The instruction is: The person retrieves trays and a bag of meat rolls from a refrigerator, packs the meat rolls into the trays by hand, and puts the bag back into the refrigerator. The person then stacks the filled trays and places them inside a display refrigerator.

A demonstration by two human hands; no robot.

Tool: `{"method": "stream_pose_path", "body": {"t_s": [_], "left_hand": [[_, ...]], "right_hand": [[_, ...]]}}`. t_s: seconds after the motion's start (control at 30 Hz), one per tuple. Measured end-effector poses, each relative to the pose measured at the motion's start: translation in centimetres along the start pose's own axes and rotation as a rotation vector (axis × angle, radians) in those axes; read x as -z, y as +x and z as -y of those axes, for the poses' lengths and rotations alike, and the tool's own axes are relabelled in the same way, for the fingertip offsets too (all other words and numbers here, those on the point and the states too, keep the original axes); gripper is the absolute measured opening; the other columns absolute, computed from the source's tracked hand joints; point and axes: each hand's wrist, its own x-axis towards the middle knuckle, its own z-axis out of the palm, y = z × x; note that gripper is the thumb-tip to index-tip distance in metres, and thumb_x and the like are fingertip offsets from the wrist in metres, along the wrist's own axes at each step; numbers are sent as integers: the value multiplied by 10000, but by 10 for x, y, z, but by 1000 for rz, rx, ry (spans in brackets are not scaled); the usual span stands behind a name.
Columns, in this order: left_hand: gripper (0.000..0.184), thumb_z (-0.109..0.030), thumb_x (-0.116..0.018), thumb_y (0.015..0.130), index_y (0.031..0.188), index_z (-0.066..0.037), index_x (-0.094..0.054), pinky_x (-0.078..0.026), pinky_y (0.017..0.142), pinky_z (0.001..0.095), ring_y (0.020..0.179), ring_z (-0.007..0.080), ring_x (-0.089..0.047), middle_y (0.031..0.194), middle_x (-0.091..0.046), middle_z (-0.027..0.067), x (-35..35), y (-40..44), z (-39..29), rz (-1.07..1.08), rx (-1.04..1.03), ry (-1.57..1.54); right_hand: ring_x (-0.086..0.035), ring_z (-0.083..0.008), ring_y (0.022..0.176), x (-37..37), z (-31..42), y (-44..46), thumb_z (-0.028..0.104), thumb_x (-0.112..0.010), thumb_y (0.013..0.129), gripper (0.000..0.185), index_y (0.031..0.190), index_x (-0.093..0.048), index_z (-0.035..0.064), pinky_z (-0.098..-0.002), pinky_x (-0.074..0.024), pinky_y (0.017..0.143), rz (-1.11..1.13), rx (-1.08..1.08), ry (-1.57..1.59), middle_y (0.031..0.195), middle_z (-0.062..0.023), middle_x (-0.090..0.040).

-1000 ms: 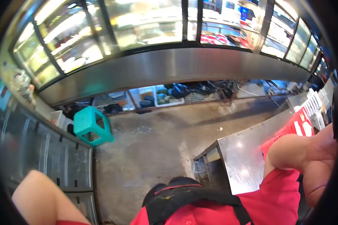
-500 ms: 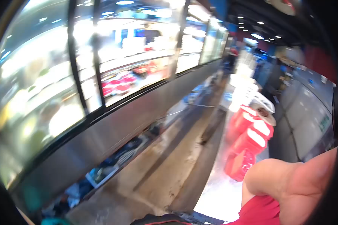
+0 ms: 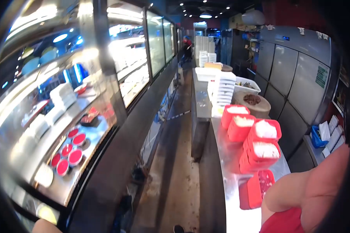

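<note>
At the lower right, my right hand (image 3: 328, 180) is raised close to the camera; its palm and wrist side show, but the fingers are cut off by the dark frame edge. Beside that forearm, red containers (image 3: 251, 194) stand on the steel counter (image 3: 232, 171), some stacked, with white or reddish contents. Only a bit of my left arm shows at the bottom left edge, and my left hand is out of view. White trays (image 3: 224, 91) rise in a stack behind the red containers, near a round board (image 3: 256, 105) with brown pieces on it.
A glass display case (image 3: 116, 149) with small red-filled cups (image 3: 75, 156) runs along the left. Steel cabinet doors (image 3: 282, 72) line the right. Between case and counter a narrow floor aisle (image 3: 179, 155) leads back to a distant person (image 3: 188, 43). A blue basket (image 3: 317, 139) sits far right.
The view has swung right, from the green stool and case front to the aisle and counter. The red containers now show fully, and my left arm has mostly left the picture.
</note>
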Motion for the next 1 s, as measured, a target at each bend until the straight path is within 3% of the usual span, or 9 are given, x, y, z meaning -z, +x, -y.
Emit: {"method": "stream_pose_path", "body": {"t_s": [0.17,0.47,0.53,0.63,0.7,0.9,0.93,0.97,1.0], "left_hand": [[336,-204,-504,952,1086,62,-660,-519,839,362,958,234,-647,1068,-669,143,-45,37,103,70,21,-190],[317,-175,-502,955,1071,71,-665,-523,827,365,949,238,-652,1040,-679,145,-89,34,284,118,146,-400],[313,-168,-502,956,1068,73,-666,-524,825,365,948,238,-654,1033,-681,146,-77,35,322,154,198,-385],[307,-159,-501,957,1063,77,-668,-526,821,366,945,240,-655,1024,-684,146,-88,49,391,150,217,-406],[303,-152,-501,957,1060,79,-669,-527,818,367,943,240,-657,1018,-687,147,-102,61,442,142,218,-428],[292,-132,-499,959,1050,85,-672,-530,811,369,937,242,-660,999,-693,148,-166,88,592,160,272,-540],[325,-144,-525,946,1112,106,-649,-492,932,343,1003,210,-653,1125,-665,181,-191,98,627,122,631,-394],[256,-30,-539,934,1127,96,-648,-472,955,332,1062,205,-629,1149,-655,160,-221,103,664,-39,782,-449],[319,-76,-599,925,1205,76,-617,-450,959,305,1078,185,-604,1144,-643,126,-234,98,713,-113,905,-397]], "right_hand": [[-470,-389,1143,-32,-36,-18,442,-504,943,531,1339,-529,89,-659,-311,1020,-73,21,-120,1351,-125,-485],[-458,-400,1153,-219,-177,-69,432,-488,946,537,1348,-526,78,-678,-275,1036,-164,7,-184,1414,-133,-468],[-501,-383,1084,-238,-223,-85,321,-460,933,454,1290,-562,60,-567,-390,918,379,-131,-222,1309,-143,-533],[-591,-342,950,-281,-303,-135,179,-560,890,337,1202,-542,54,-436,-507,763,370,-177,-337,1145,-187,-582],[-616,-322,844,-302,-352,-165,3,-611,790,264,1053,-597,13,-391,-505,736,358,-321,-327,988,-201,-633],[-641,-246,818,-300,-470,-287,-53,-634,784,141,918,-671,-32,-322,-502,746,455,-781,-442,917,-147,-677],[-644,-214,817,-293,-486,-313,-30,-652,801,105,901,-684,-31,-301,-501,738,426,-972,-410,911,-131,-684],[-646,-181,815,-291,-504,-340,-7,-669,819,74,884,-697,-30,-280,-500,730,392,-1158,-367,904,-114,-690],[-646,-181,815,-291,-523,-366,-7,-669,819,74,884,-697,-30,-280,-500,730,383,-1158,-361,904,-114,-690]]}}
